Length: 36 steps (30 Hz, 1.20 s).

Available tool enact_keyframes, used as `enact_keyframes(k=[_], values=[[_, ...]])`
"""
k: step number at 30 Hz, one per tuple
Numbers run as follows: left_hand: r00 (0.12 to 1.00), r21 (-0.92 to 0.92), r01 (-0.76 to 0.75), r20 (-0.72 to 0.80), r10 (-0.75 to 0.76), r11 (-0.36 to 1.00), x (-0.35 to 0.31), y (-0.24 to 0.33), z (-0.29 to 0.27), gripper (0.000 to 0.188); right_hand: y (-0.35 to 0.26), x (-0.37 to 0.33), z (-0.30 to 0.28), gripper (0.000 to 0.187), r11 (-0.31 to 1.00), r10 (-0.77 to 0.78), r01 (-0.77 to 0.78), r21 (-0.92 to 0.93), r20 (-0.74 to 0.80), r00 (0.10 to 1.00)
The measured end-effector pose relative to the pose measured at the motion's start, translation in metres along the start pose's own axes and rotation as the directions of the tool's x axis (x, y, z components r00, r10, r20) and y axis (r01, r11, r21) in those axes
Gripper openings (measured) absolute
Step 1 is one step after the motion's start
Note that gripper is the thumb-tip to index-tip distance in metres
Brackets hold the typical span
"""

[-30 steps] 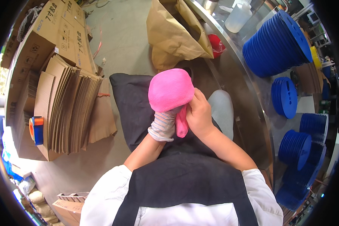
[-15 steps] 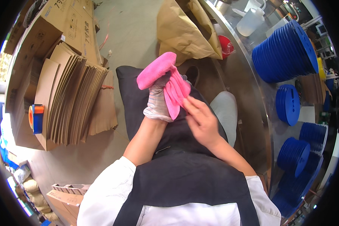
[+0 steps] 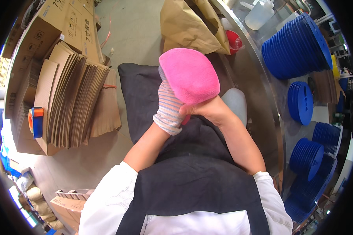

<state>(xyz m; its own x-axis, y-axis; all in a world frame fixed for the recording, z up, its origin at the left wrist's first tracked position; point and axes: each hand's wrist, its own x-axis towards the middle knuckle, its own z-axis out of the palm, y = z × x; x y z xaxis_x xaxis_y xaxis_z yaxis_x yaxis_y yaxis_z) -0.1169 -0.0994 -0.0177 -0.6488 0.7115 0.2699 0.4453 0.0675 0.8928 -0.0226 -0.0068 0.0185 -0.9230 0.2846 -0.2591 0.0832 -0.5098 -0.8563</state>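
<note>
My left hand (image 3: 169, 111) wears a striped knit glove and is pushed up inside a fluffy pink mitt (image 3: 190, 75), which covers its fingers. My right hand (image 3: 206, 109) is bare and pinches the mitt's lower edge at the wrist side, fingers closed on the pink fabric. Both hands are held above my lap, over a dark apron (image 3: 145, 98). The left hand's fingers are hidden inside the mitt.
Flattened cardboard boxes (image 3: 72, 103) stand stacked on the floor at my left, with an orange and blue tape dispenser (image 3: 35, 121) on them. A brown paper sack (image 3: 192, 25) lies ahead. Stacks of blue discs (image 3: 296, 45) sit on a metal table (image 3: 268, 109) at right.
The pink mitt, earlier partly bunched and flapping beside the gloved hand, now sits fully over the left hand. My right hand has shifted down to its lower edge.
</note>
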Motion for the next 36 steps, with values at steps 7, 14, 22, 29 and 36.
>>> enact_keyframes(k=[7, 14, 22, 29, 36], values=[[0.965, 0.283, 0.021, 0.246, -0.094, 0.959, 0.006, 0.027, -0.006, 0.084, 0.019, 0.001, -0.021, 0.059, 0.967, 0.019, 0.017, 0.254, -0.139, 0.990], [0.875, 0.474, -0.103, 0.460, -0.147, 0.874, 0.017, 0.039, -0.010, 0.077, 0.027, 0.007, -0.012, 0.084, 0.942, -0.184, 0.225, 0.249, -0.178, 0.967], [0.839, 0.253, 0.080, 0.505, -0.202, 0.964, -0.012, 0.027, -0.005, 0.095, 0.025, -0.002, -0.027, 0.049, 0.840, -0.103, 0.140, 0.524, -0.099, 0.990], [0.823, -0.025, 0.192, 0.549, -0.147, 0.981, -0.005, 0.037, -0.040, 0.065, 0.041, -0.015, -0.048, 0.048, 0.882, 0.004, 0.073, 0.466, -0.163, 0.987], [0.369, -0.098, 0.615, 0.913, -0.176, 0.782, 0.022, 0.015, -0.040, 0.046, 0.029, -0.028, -0.039, 0.037, 0.925, 0.152, -0.190, 0.330, 0.138, 0.979]])
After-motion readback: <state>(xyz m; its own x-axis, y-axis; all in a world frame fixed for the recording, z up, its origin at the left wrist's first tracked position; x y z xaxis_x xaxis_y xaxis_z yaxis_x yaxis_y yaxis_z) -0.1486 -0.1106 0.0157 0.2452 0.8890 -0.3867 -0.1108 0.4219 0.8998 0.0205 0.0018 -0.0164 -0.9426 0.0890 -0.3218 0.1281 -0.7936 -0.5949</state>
